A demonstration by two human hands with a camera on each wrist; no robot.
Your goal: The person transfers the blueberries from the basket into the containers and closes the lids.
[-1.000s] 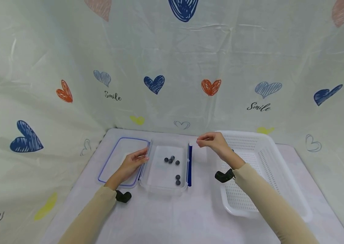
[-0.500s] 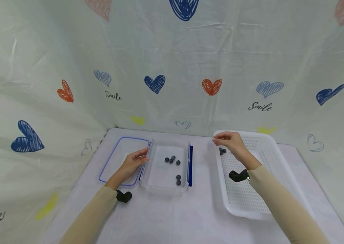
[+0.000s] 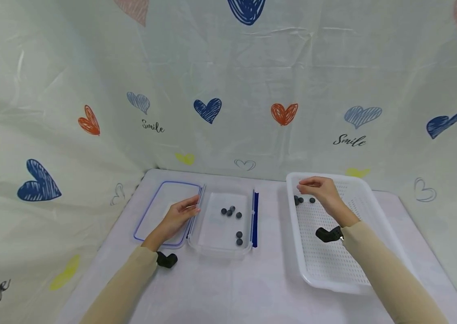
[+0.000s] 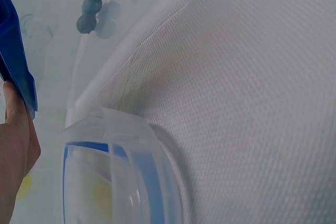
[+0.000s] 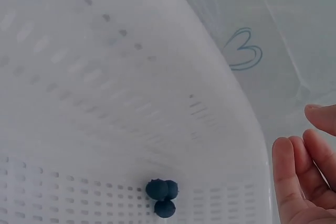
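Observation:
My left hand [image 3: 176,218] rests at the left side of a clear plastic box [image 3: 212,238], its fairly straight fingers touching a blue latch flap [image 4: 17,51]. Several dark blueberries [image 3: 238,215] lie loose on the box's floor. My right hand [image 3: 323,195] hovers over the far left part of a white perforated basket [image 3: 299,245]. In the right wrist view, its fingers [image 5: 284,161] bend slightly, thumb apart, with nothing seen between them. Blueberries [image 5: 165,208] sit clustered in the basket; in the head view another blueberry [image 3: 312,200] lies beside the right hand.
A clear lid [image 3: 161,204] with a blue seal lies left of the box, partly behind the left hand. Another blue latch flap [image 3: 255,220] hangs along the box's right side. A heart-printed curtain [image 3: 244,81] stands behind the white-covered table [image 3: 228,288].
My right hand has moved right, from between box and basket to above the basket, uncovering blueberries there. The left hand stays at the box, and the head view shifts slightly.

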